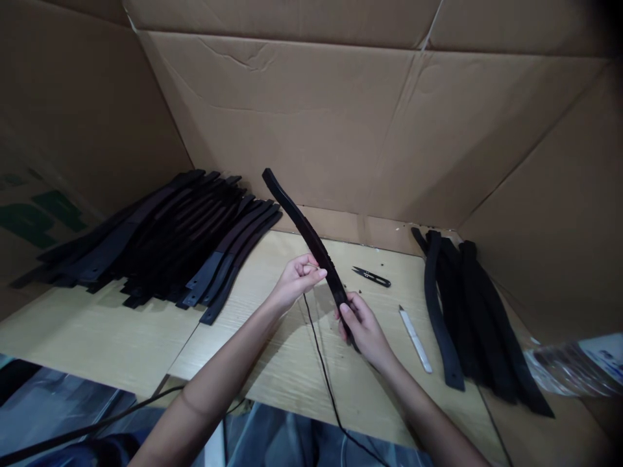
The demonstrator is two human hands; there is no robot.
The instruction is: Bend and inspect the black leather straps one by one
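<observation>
A black, curved strip [296,217] slants up and away over the table, its far end raised. My right hand [363,327] is closed round its near part, thumb on top. Beside the strip's middle, my left hand [298,280] pinches a thin dark cord [317,347] between thumb and fingers. The cord hangs from that hand, crosses the table and drops over the front edge near my lap. The middle of the strip has a ridged, wound-looking surface. Just where the cord meets the strip is hidden by my fingers.
Thread snips [371,277] and a white pen-like tool [415,339] lie right of the strip. A large pile of similar strips [165,240] covers the left side; more strips [467,311] lie at the right. Cardboard walls [292,117] enclose the table. A clear plastic bottle [579,366] lies far right.
</observation>
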